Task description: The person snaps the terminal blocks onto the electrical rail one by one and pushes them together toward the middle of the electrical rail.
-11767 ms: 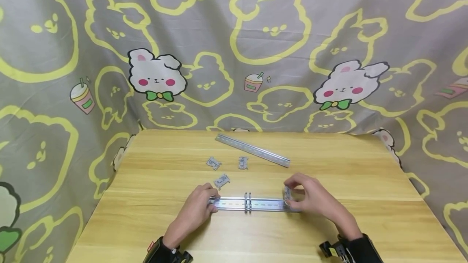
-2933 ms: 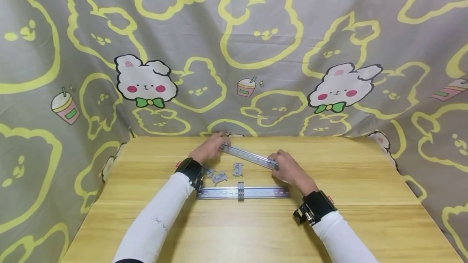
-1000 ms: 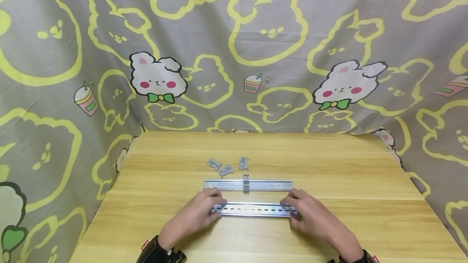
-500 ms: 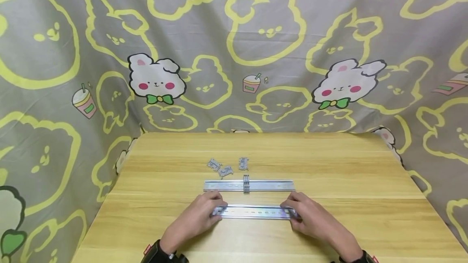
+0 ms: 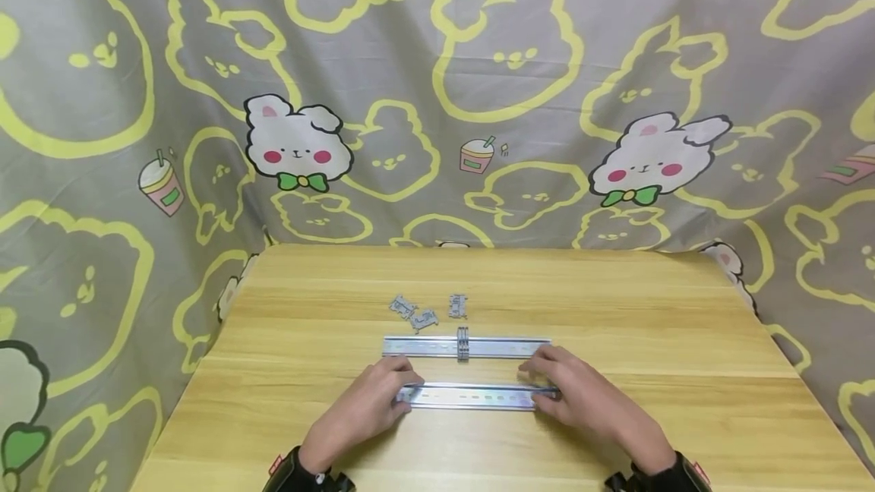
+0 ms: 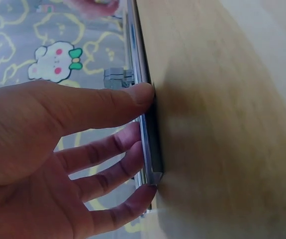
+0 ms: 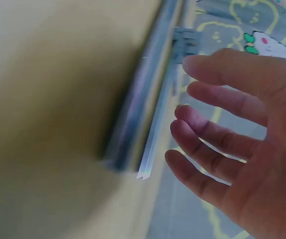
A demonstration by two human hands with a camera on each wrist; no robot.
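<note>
We see the near rail (image 5: 472, 396) lying lengthwise across the front of the table (image 5: 683, 340), nearest the person. The left hand (image 5: 369, 397) pinches its left end between thumb and fingers; those fingers cover that end in the head view. The right hand (image 5: 581, 393) is by the other end, fingers loosely spread; its wrist view shows a gap to the rail, which is blurred there. Behind lies the rear rail (image 5: 424, 346), bearing upright grey clips (image 5: 462, 344) packed too tightly for us to count. Farther back, three loose grey pieces (image 5: 458, 306) lie flat, their fine detail too small to read. Both wristbands (image 5: 673, 477) are cut off by the lower edge.
</note>
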